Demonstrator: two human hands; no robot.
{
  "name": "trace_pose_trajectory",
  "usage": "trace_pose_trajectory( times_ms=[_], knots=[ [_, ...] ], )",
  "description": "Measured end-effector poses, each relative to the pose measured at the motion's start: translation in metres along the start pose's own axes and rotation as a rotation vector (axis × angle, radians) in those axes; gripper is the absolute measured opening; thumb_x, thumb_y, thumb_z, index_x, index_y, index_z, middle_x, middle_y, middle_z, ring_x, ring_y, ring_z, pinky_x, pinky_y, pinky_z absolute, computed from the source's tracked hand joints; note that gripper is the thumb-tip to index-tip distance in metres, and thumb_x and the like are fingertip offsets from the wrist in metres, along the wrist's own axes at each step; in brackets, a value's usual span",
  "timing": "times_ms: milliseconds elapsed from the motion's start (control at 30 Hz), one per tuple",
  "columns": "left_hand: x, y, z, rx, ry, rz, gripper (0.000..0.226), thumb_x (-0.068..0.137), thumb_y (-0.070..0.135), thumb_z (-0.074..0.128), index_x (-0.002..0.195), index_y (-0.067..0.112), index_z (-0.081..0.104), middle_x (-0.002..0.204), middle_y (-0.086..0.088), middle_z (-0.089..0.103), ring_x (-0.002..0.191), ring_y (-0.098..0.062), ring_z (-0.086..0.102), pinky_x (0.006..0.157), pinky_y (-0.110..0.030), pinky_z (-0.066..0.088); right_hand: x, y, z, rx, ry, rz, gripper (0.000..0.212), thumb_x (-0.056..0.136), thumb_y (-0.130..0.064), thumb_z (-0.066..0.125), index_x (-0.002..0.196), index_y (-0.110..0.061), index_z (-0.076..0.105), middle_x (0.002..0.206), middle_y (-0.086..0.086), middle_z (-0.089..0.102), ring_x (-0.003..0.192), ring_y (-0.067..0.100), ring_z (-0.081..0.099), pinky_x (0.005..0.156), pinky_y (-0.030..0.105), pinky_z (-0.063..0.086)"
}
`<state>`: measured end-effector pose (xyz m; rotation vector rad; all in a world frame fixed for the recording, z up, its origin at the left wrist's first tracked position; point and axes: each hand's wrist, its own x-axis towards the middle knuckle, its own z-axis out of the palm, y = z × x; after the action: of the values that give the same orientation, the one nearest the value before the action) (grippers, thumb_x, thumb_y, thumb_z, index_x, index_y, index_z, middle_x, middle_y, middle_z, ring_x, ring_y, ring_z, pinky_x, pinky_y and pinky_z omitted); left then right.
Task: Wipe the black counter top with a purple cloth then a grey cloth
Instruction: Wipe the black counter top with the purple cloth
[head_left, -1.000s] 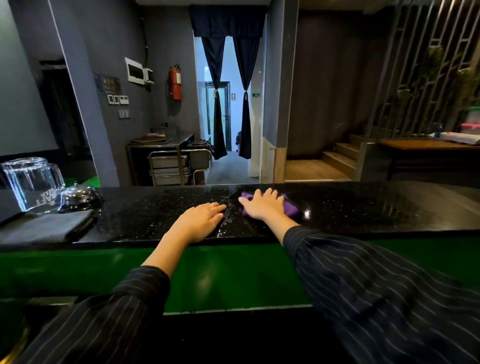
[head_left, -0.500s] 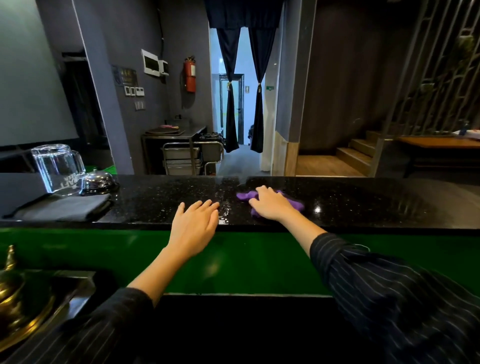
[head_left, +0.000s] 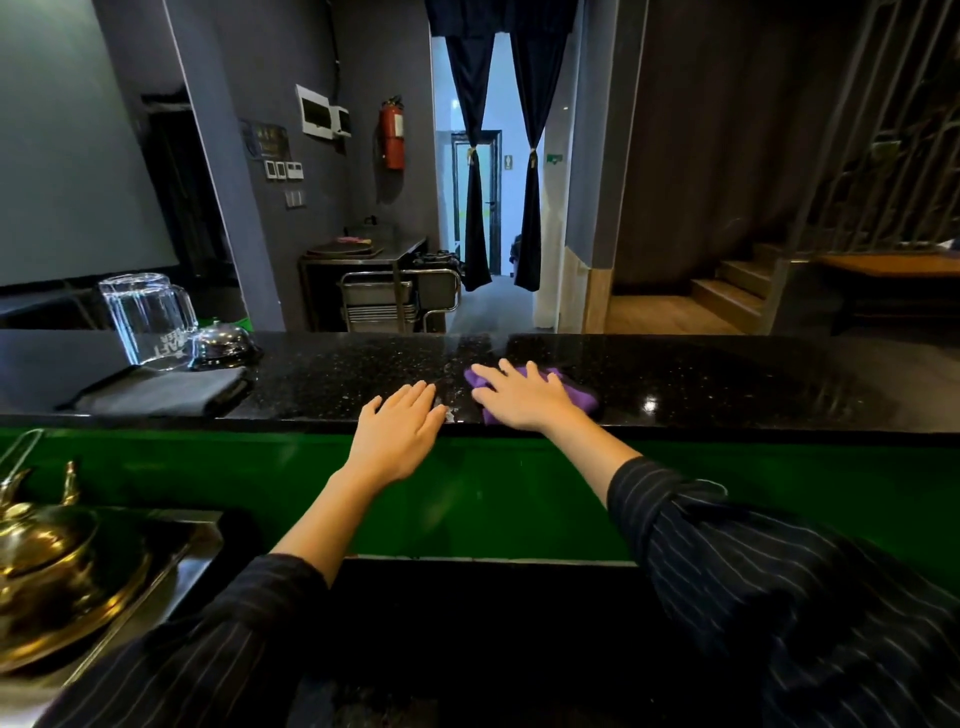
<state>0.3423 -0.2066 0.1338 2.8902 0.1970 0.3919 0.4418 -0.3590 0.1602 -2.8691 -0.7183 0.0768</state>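
The black speckled counter top (head_left: 701, 379) runs across the view above a green front panel. My right hand (head_left: 522, 397) lies flat, fingers spread, pressing a purple cloth (head_left: 576, 392) onto the counter near its front edge; most of the cloth is hidden under the hand. My left hand (head_left: 397, 434) rests palm down on the counter's front edge just left of it, fingers apart and holding nothing. A folded grey cloth (head_left: 161, 392) lies on the counter at the far left.
An upturned glass mug (head_left: 148, 319) and a metal call bell (head_left: 223, 345) stand behind the grey cloth. A brass pot (head_left: 47, 566) sits on a lower tray at the bottom left. Beyond the counter are a steel trolley (head_left: 384, 299), a curtained doorway and wooden steps.
My right hand has drawn the purple cloth back from mid-counter to the near edge. My left hand slid back to the edge too. My head has pulled back, showing the brass pot.
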Motion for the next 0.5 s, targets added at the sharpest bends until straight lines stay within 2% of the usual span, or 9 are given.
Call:
trace_pose_trajectory(
  times_ms=[133, 200, 267, 367, 500],
  knots=[
    [-0.005, -0.004, 0.002, 0.011, -0.045, 0.023, 0.053, 0.100, 0.041, 0.021, 0.151, 0.023, 0.017, 0.160, 0.005, 0.011, 0.148, -0.012, 0.008, 0.120, -0.040, 0.005, -0.004, 0.024, -0.003, 0.030, 0.084, 0.232, 0.059, 0.099, -0.048, 0.022, 0.155, -0.032, 0.013, 0.164, 0.004, 0.007, 0.149, 0.039, 0.002, 0.117, 0.058, 0.002],
    [-0.003, -0.004, 0.001, 0.015, -0.078, 0.026, 0.054, 0.100, 0.041, 0.021, 0.151, 0.024, 0.015, 0.160, 0.006, 0.008, 0.148, -0.011, 0.006, 0.120, -0.040, 0.003, -0.002, 0.016, -0.002, 0.030, 0.113, 0.387, 0.063, 0.099, -0.047, 0.025, 0.156, -0.026, 0.011, 0.164, 0.009, 0.006, 0.148, 0.042, 0.001, 0.118, 0.058, 0.002],
    [-0.001, -0.005, 0.000, 0.019, -0.098, 0.027, 0.054, 0.100, 0.041, 0.022, 0.151, 0.024, 0.013, 0.161, 0.007, 0.006, 0.148, -0.012, 0.005, 0.120, -0.041, 0.002, 0.001, -0.005, -0.001, 0.020, 0.119, 0.462, 0.068, 0.098, -0.047, 0.029, 0.156, -0.020, 0.009, 0.163, 0.015, 0.004, 0.147, 0.045, 0.001, 0.118, 0.058, 0.002],
    [0.002, -0.004, -0.003, 0.005, -0.111, 0.020, 0.054, 0.100, 0.040, 0.024, 0.151, 0.024, 0.012, 0.161, 0.007, 0.006, 0.148, -0.012, 0.005, 0.119, -0.040, 0.002, 0.004, -0.043, 0.006, 0.011, 0.147, 0.380, 0.068, 0.098, -0.047, 0.029, 0.156, -0.017, 0.012, 0.162, 0.019, 0.007, 0.146, 0.047, 0.002, 0.117, 0.060, 0.002],
    [0.001, -0.003, -0.006, -0.101, -0.121, 0.014, 0.054, 0.099, 0.026, 0.030, 0.151, 0.025, 0.013, 0.160, 0.005, 0.009, 0.148, -0.015, 0.006, 0.118, -0.039, 0.001, -0.005, -0.075, 0.025, 0.001, 0.221, 0.184, 0.059, 0.099, -0.045, 0.021, 0.151, -0.018, 0.031, 0.158, 0.016, 0.026, 0.144, 0.045, 0.017, 0.115, 0.059, 0.009]
  ],
)
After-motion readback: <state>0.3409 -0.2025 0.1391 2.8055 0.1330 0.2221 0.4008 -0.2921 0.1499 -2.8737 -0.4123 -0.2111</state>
